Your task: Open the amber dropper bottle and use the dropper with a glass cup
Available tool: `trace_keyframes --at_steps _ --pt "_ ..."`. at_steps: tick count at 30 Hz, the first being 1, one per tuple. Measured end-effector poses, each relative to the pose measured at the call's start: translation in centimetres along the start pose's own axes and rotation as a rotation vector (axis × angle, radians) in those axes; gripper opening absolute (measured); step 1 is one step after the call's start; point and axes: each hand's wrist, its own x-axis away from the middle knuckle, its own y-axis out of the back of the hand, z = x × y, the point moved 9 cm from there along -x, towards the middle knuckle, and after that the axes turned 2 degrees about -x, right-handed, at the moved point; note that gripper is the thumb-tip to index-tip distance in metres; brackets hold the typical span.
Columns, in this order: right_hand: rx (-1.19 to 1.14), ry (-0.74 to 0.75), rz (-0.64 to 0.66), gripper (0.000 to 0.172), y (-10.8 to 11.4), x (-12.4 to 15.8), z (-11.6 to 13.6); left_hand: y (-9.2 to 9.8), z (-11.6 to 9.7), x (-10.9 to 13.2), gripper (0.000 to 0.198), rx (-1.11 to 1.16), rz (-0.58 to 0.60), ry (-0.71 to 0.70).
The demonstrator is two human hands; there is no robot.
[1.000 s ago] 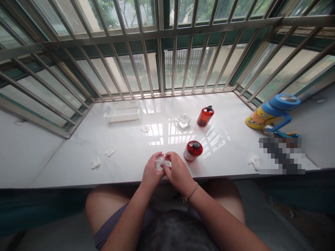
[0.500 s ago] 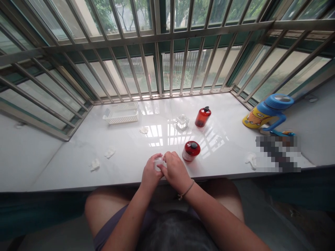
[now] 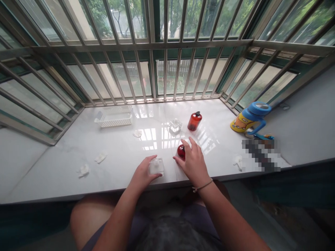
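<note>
My left hand (image 3: 142, 175) grips the clear container (image 3: 156, 168) left of the near red bottle (image 3: 180, 152); right hand (image 3: 194, 163) spread around bottle, contact unclear. Best: steady container, even grip.

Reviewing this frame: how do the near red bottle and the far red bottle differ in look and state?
The near red bottle looks deep red, while the far red bottle is a lighter orange-red. The near red bottle is partly hidden by the right hand; the far red bottle is unobstructed, its dark cap showing. Both are on the white countertop.
</note>
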Motion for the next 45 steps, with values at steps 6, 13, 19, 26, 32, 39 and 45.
trace_keyframes --at_steps 6,13,19,26,32,39,45 --pt "-0.036 -0.109 0.027 0.063 0.6 -1.8 -5.9 -2.0 -3.7 -5.0 0.067 0.061 -0.078 -0.076" --pt "0.168 -0.354 -0.031 0.072 4.9 -5.1 -15.9 -7.0 -6.3 -12.5 0.079 0.16 -0.012 -0.081" --pt "0.131 -0.382 -0.043 0.083 4.5 -5.8 -20.2 -10.7 -6.6 -17.2 0.084 0.164 0.039 -0.093" --pt "0.051 -0.346 -0.056 0.087 2.7 -5.4 -20.0 -12.0 -5.0 -18.5 0.089 0.176 0.074 -0.087" --pt "0.029 -0.244 -0.087 0.093 4.1 -6.1 -18.2 -8.5 -4.2 -19.6 0.055 0.229 -0.068 -0.069" --pt "0.184 0.074 -0.131 0.046 7.2 -12.7 -12.6 -7.4 -3.0 -23.9 0.084 0.138 -0.188 0.036" --pt "0.453 -0.072 0.218 0.044 3.0 -19.5 -13.8 -8.9 -2.7 -26.2 0.083 0.12 -0.136 0.092"
